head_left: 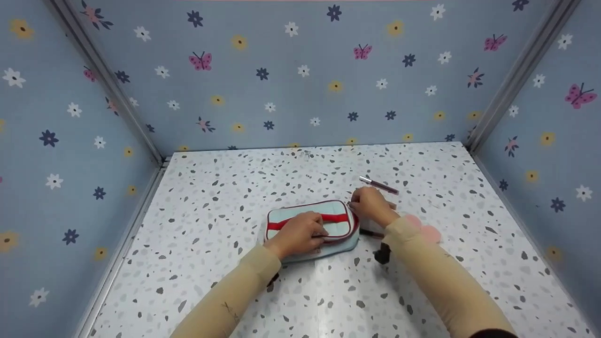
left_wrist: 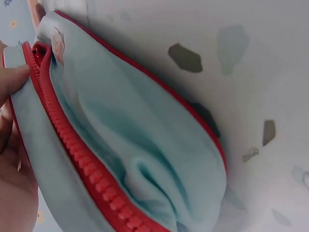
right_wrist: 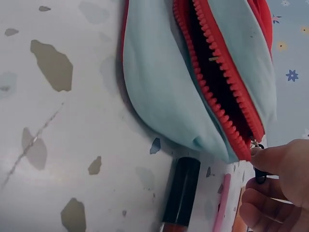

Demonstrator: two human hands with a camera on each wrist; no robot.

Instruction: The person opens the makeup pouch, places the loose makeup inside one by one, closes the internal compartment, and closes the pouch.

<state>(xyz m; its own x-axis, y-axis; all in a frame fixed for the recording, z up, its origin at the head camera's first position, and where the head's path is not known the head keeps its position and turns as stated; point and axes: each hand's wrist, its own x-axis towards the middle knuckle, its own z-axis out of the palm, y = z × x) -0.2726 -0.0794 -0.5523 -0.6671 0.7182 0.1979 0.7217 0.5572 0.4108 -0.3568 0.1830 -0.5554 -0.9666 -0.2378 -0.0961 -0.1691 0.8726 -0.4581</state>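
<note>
A light blue pouch (head_left: 300, 256) with red trim, a red strap and a red zipper (right_wrist: 222, 77) lies on the speckled table. In the head view my left hand (head_left: 300, 234) grips its top near the strap; in the left wrist view the fingers and thumb of that hand (left_wrist: 14, 145) hold the top panel's edge beside the zipper teeth. My right hand (head_left: 371, 204) is at the pouch's right end, where its thumb and finger pinch the black zipper pull (right_wrist: 260, 175). The zipper stands parted along the right part, with a dark inside showing.
A tube with a silver cap (head_left: 379, 185) lies behind my right hand. A black-capped tube (right_wrist: 182, 193) lies right of the pouch, partly hidden. Pink round pieces (head_left: 429, 234) sit beside my right sleeve. Patterned panels (head_left: 300, 70) stand around the table.
</note>
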